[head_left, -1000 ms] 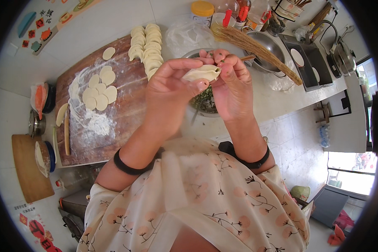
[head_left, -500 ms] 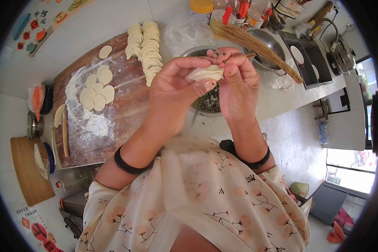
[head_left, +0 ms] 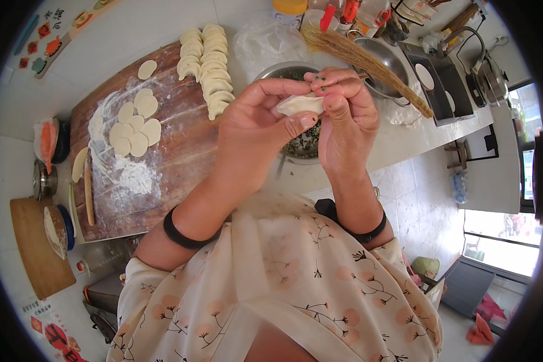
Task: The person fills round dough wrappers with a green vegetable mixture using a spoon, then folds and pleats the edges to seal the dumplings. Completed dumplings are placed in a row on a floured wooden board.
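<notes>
A pale folded dumpling [head_left: 299,105] is held between my two hands, above a metal bowl [head_left: 304,158] of dark green filling. My left hand [head_left: 256,117] cups it from the left, thumb on its near side and fingers behind. With thumb and fingers, my right hand [head_left: 347,111] pinches its right end. Bits of green filling cling to the right fingers. Left of my hands is a wooden board [head_left: 184,158] bearing several round dough wrappers [head_left: 139,143], loose flour [head_left: 137,176] and rows of finished dumplings [head_left: 215,67]. A rolling pin [head_left: 89,192] lies at the board's left edge.
Behind the bowl lies a crumpled clear plastic bag [head_left: 265,43]. A straw whisk brush [head_left: 374,66] rests across a metal pan [head_left: 385,55], with a dark sink [head_left: 449,84] farther right. Jars, among them a yellow-lidded one [head_left: 288,13], stand against the wall.
The view has shifted slightly, so the board sits a little farther left and up. Both hands keep hold of the dumpling, with only slight finger movement.
</notes>
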The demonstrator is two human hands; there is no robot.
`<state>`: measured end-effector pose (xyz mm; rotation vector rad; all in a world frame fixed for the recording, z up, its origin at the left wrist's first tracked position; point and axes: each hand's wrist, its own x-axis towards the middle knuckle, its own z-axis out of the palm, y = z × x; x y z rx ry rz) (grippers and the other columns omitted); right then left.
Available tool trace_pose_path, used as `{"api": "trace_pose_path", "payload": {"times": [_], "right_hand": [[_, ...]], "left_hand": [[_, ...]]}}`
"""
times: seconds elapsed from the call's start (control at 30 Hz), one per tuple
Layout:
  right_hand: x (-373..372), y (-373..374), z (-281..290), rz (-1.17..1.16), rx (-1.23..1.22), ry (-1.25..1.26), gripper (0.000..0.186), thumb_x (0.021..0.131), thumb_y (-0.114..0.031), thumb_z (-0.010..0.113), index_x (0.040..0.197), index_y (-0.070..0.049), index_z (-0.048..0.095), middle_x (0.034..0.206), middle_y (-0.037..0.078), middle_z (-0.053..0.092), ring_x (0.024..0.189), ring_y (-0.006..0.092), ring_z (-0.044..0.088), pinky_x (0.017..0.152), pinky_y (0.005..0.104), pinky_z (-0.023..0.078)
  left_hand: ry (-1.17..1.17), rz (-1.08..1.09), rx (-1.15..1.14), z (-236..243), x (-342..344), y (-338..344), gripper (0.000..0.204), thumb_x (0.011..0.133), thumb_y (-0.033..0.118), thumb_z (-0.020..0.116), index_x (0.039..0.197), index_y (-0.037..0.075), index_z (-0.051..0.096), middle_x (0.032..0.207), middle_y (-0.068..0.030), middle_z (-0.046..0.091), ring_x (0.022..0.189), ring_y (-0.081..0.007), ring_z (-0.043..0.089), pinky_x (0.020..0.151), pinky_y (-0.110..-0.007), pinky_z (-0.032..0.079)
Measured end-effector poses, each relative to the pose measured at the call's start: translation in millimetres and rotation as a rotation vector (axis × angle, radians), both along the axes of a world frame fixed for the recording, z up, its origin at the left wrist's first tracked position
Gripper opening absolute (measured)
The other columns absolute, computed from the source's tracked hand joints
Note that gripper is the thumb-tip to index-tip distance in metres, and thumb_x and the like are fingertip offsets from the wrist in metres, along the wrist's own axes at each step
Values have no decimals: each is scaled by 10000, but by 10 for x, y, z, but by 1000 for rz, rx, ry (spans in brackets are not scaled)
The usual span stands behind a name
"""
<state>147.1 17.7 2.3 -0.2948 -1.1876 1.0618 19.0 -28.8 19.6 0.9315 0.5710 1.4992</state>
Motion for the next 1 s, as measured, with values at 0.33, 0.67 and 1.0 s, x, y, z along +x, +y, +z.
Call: {"api": "trace_pose_path", "payload": {"times": [0.33,0.67,1.0], "right_hand": [[5,-24,32,-89,49,-104,79,899,-63,671,893,15,658,1016,111,633,938,187,628,808,290,520],[31,-46,48,-238,116,-233,64,879,-43,678,918,7,689,1060,125,645,924,180,623,788,283,513],[41,-33,84,-348,265,-381,37,837,-28,698,861,-1,695,980,117,676,905,192,613,753,276,510]], "left_hand": [[93,25,32,42,-13,-20,321,857,-109,652,1159,-39,570,1204,-112,593,1102,-143,574,903,-267,520],[241,67,26,109,-27,-59,332,875,-83,650,1197,-48,576,1159,-88,621,940,-69,615,757,-179,517],[401,138,-23,131,-11,-82,309,860,-53,673,1163,-31,621,1019,-42,674,778,-24,610,649,-170,489]]}}
